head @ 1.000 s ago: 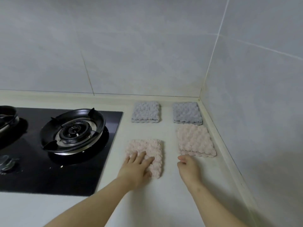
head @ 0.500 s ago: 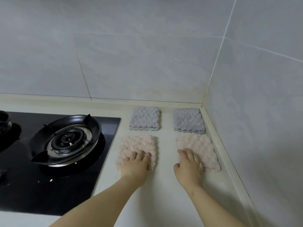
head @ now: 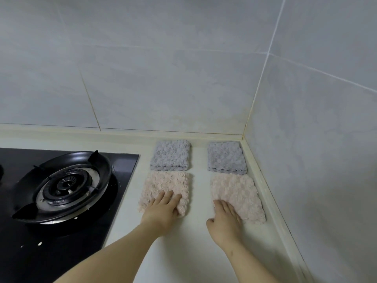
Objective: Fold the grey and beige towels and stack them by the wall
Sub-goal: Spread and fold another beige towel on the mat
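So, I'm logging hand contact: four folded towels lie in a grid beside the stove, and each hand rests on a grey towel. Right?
Not grey: beige. The head view shows the left hand on the left beige towel and the right hand on the right beige towel. The left grey towel and right grey towel lie untouched by the back wall. The rest holds.

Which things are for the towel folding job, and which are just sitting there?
For the job: left folded fluffy grey towel, right folded fluffy grey towel, left folded fluffy beige towel, right folded fluffy beige towel, left hand, right hand.
Just there: round black metal gas burner, black glass hob.
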Tool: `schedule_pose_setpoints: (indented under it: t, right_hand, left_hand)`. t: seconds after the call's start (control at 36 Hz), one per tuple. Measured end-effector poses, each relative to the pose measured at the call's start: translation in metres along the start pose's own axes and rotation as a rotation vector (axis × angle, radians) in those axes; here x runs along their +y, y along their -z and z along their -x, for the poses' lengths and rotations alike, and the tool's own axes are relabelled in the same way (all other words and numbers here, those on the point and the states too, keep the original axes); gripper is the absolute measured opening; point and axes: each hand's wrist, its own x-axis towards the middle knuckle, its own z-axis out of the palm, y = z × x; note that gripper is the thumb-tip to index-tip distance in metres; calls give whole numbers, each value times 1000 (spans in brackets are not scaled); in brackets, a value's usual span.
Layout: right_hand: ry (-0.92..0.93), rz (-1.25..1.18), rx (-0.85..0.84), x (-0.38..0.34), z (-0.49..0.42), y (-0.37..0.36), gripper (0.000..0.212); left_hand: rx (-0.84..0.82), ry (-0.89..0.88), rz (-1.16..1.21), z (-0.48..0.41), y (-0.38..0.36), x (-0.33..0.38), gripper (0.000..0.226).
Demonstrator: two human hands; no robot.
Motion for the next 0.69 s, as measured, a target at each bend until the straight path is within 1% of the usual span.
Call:
schedule_pose_setpoints:
  t: [0.14, 0.22, 0.31, 0.36, 0.42, 0.44, 0.5, 0.56, 0.61, 0.69]
  right_hand:
    - [16, 0, -20, -1, 1, 0, 59]
    - [22, -10, -36, -3, 3, 3, 59]
    - [30, -19, 6, -12, 6, 6, 56]
    - [54, -36, 38, -23, 8, 5, 52]
    - [95, -82, 51, -40, 11, 4, 48]
    - [118, -116, 53, -49, 12, 3, 46]
    - [162, -177, 39, -70, 18, 1, 43]
    - [206, -223, 14, -94, 27, -2, 40]
    - [248, -293, -22, -120, 37, -6, 37]
    - [318, -380, -95, -161, 58, -17, 33]
  left_hand:
    - [-39, 2, -7, 0, 5, 1, 52]
    - [-51, -25, 23, 1, 8, -2, 59]
    - [53, -69, 138, 10, 12, -5, 67]
    - [136, -69, 223, 22, 17, -9, 65]
    - [221, -12, 321, 38, 24, -18, 63]
    - [255, 38, 413, 45, 28, -23, 60]
    - [290, 168, 693, 62, 36, -36, 40]
    - [322, 256, 920, 81, 45, -51, 29]
    - [358, 292, 963, 102, 52, -72, 25]
    - [436, 398, 1038, 139, 59, -108, 24]
